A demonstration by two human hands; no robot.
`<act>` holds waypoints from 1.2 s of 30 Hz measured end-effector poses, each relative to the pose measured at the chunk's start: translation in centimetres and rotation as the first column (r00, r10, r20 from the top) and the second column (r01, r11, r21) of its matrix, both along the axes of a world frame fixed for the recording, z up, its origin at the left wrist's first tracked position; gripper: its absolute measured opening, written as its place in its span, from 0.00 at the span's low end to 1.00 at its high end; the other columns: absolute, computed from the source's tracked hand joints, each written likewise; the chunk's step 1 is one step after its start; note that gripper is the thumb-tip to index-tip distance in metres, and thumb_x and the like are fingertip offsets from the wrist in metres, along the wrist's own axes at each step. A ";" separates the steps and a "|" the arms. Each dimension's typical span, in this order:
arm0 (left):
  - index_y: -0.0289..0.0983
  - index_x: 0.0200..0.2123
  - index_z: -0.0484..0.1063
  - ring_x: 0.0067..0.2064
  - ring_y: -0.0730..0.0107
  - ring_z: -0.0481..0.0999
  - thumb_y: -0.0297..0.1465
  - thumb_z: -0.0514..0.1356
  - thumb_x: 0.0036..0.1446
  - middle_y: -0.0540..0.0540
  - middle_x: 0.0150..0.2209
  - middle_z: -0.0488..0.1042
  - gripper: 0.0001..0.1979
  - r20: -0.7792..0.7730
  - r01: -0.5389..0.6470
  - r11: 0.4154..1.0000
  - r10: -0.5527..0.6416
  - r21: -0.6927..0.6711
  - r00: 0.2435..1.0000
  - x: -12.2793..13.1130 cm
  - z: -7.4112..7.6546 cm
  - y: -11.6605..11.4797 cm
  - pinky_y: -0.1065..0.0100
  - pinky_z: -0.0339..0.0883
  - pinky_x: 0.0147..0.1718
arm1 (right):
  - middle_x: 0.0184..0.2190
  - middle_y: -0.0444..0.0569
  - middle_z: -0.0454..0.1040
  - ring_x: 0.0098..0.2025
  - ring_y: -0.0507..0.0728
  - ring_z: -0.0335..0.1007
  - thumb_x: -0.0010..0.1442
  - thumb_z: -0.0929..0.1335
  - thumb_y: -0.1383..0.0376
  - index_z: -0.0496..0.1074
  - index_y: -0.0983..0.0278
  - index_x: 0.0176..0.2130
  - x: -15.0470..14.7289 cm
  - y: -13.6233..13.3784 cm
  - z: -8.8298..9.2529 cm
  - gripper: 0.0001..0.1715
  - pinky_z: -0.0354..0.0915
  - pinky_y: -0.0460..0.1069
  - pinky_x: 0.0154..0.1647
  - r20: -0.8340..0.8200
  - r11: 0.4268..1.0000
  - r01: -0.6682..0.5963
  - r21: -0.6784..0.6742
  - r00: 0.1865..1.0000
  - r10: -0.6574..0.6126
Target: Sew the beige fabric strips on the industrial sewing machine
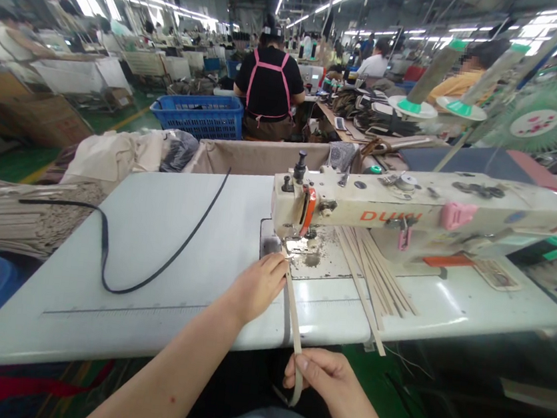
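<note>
A beige strap (292, 308) runs from under the presser foot (297, 245) of a cream sewing machine (409, 207) down over the table's front edge. My left hand (255, 287) rests on the white table (151, 268) with its fingers curled, pinching the strap just in front of the foot. My right hand (327, 379), below the table edge, is closed on the strap's lower end, which loops beneath it.
Several loose beige strips (376, 277) lie fanned under the machine arm. A black cord (153, 248) curves across the table's left side. Bundled strips (11, 215) sit at left, a blue basket (201, 114) behind. A person in a pink apron (268, 87) works ahead. A green fan (556, 110) stands right.
</note>
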State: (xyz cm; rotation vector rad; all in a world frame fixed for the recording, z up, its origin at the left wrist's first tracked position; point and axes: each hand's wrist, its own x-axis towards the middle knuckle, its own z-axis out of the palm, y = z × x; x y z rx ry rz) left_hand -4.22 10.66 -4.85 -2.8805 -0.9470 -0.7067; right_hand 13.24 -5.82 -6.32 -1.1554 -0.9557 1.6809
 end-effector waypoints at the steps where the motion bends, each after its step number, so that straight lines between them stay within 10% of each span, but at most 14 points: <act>1: 0.36 0.55 0.66 0.62 0.55 0.72 0.26 0.57 0.66 0.37 0.58 0.72 0.15 0.003 -0.011 1.000 0.011 -0.004 1.000 0.1 0.0 0.0 0.53 0.69 0.63 | 0.29 0.53 0.81 0.33 0.56 0.75 0.58 0.73 0.41 0.83 0.66 0.33 0.0 0.0 -0.2 0.30 0.68 0.50 0.39 0.003 1.000 0.001 -0.002 1.000 -0.001; 17: 0.37 0.53 0.68 0.57 0.57 0.76 0.27 0.57 0.68 0.38 0.54 0.74 0.11 0.020 0.022 1.000 -0.022 0.008 1.000 -0.1 0.2 -0.1 0.54 0.73 0.58 | 0.29 0.51 0.78 0.34 0.56 0.72 0.61 0.73 0.46 0.80 0.66 0.30 0.2 0.3 -1.1 0.25 0.66 0.50 0.39 0.070 0.975 -0.123 0.186 0.991 0.112; 26: 0.35 0.52 0.68 0.56 0.57 0.76 0.27 0.55 0.69 0.37 0.55 0.74 0.11 0.006 0.013 0.999 -0.013 0.043 1.000 -0.2 -0.2 0.0 0.56 0.73 0.58 | 0.36 0.49 0.76 0.39 0.58 0.71 0.58 0.74 0.53 0.79 0.63 0.38 -0.2 0.8 0.8 0.16 0.66 0.52 0.44 0.235 0.966 0.019 0.259 0.969 -0.082; 36: 0.34 0.53 0.68 0.55 0.56 0.77 0.27 0.55 0.69 0.37 0.53 0.75 0.11 0.012 0.018 0.996 -0.019 0.087 1.000 -0.2 -0.2 0.0 0.56 0.74 0.56 | 0.27 0.47 0.78 0.31 0.54 0.70 0.58 0.75 0.44 0.78 0.65 0.35 -0.6 0.9 0.3 0.26 0.64 0.48 0.36 0.056 0.997 0.007 0.082 0.998 -0.011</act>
